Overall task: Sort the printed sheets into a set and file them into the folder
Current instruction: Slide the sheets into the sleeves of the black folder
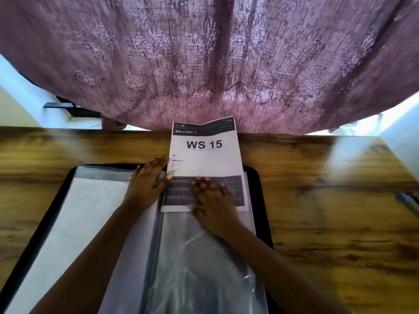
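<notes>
Right hand [212, 201] fingers spread flat on sheet [204, 145], left hand [146, 185] grip unclear; sheet could buckle at sleeve [192, 250] mouth.

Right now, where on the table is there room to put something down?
The table is bare left of the folder. It is bare on the right too, between the folder and the pens. The middle is crowded: the left hand and right hand are at the sheet on the folder.
</notes>
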Tool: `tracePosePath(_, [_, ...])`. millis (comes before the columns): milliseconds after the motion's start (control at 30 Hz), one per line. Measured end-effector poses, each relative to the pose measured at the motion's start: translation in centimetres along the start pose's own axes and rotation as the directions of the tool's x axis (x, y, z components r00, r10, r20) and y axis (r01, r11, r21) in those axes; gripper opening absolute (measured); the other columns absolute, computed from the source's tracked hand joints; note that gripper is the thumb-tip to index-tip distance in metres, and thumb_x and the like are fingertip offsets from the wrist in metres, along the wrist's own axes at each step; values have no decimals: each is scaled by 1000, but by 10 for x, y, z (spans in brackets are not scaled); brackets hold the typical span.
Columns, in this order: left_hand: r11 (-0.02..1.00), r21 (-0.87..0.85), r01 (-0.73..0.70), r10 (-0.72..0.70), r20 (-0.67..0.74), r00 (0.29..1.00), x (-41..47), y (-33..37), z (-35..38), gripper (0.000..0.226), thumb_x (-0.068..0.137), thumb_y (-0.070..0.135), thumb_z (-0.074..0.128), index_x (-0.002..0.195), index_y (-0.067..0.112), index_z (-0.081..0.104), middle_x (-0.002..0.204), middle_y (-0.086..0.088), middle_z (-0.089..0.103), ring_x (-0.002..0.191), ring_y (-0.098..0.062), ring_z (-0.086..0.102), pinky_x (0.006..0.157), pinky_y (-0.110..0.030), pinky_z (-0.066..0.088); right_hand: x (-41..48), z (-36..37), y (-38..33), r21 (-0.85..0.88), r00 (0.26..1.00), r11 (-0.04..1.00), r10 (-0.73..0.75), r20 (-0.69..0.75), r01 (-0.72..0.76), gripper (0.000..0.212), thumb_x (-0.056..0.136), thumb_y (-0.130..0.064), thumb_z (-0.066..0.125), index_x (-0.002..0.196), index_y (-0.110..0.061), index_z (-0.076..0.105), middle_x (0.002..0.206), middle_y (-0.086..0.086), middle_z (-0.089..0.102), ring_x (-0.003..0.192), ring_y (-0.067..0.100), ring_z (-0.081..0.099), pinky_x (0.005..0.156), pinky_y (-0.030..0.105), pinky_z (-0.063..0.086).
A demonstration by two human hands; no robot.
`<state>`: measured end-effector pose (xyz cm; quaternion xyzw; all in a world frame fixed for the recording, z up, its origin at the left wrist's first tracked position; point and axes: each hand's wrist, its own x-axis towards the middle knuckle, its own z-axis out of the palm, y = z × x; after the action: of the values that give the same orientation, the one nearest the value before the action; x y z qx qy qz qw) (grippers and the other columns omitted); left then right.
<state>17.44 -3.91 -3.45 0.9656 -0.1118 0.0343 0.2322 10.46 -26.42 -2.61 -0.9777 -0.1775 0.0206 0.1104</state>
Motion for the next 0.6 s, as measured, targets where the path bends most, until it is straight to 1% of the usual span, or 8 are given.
tracePosePath(67, [999, 32, 7, -7, 16, 1000, 1, 1, 1, 73, 88, 67, 24, 150, 29, 28, 155, 3, 31, 145, -17, 24, 117, -45, 13, -18, 1, 39, -19, 987, 989, 142, -74, -144, 71, 91, -59, 17, 147, -19, 33, 154, 1, 30, 142, 20, 28, 113, 51, 25])
tracePosePath(167, [994, 106, 8, -13, 46, 999, 3, 3, 3, 72, 88, 65, 23, 150, 30, 29, 156, 2, 30, 146, -17, 21, 117, -44, 12, -39, -6, 78, -29, 931, 933, 354, -90, -358, 83, 87, -68, -3, 152, -19, 14, 159, 0, 12, 147, 17, 9, 115, 47, -2])
tracePosePath(233, [993, 115, 19, -25, 51, 998, 2, 3, 3, 68, 89, 62, 26, 149, 30, 30, 156, 2, 30, 146, -18, 21, 117, -44, 11, -32, -12, 69, -110, 880, 879, 444, -166, -464, 73, 94, -56, 17, 151, -10, 19, 158, 9, 16, 147, 23, 12, 115, 52, 0])
tracePosePath(300, [993, 113, 24, -30, 52, 998, 3, 2, 4, 66, 90, 61, 28, 149, 31, 31, 155, 2, 32, 145, -17, 21, 117, -44, 12, -11, -19, 33, -96, 877, 897, 391, -278, -430, 70, 91, -45, 42, 145, -3, 33, 152, 17, 31, 142, 29, 27, 112, 57, 15])
tracePosePath(367, [993, 110, 32, -37, 39, 999, 4, 1, 5, 67, 89, 62, 29, 148, 30, 32, 154, 2, 34, 144, -17, 24, 116, -45, 13, 9, -15, -10, -19, 957, 978, 200, -208, -208, 70, 94, -46, 43, 150, -8, 23, 157, 12, 20, 145, 26, 17, 113, 53, 3])
tracePosePath(400, [993, 108, 40, -43, 27, 999, 4, 2, 4, 68, 88, 62, 31, 148, 29, 32, 153, 2, 35, 144, -18, 25, 116, -45, 13, 14, -7, -27, 10, 985, 991, 132, -111, -132, 70, 96, -50, 36, 152, -13, 13, 159, 8, 10, 147, 23, 6, 112, 50, -6])
tracePosePath(467, [993, 101, 61, -63, 17, 998, 4, 3, 4, 72, 86, 63, 34, 148, 26, 34, 153, 0, 36, 143, -18, 26, 116, -45, 13, 12, 4, -34, 10, 992, 992, 122, -14, -122, 70, 95, -58, 19, 152, -20, 7, 161, 3, 2, 147, 19, -4, 112, 48, -13])
tracePosePath(600, [993, 91, 72, -74, 17, 997, 4, 5, 3, 75, 85, 65, 34, 148, 25, 34, 153, 0, 36, 144, -19, 26, 117, -45, 11, -1, 7, 13, 26, 966, 969, 246, -83, -245, 88, 82, -69, -13, 152, -20, 9, 160, 2, 7, 148, 19, 1, 116, 42, -5])
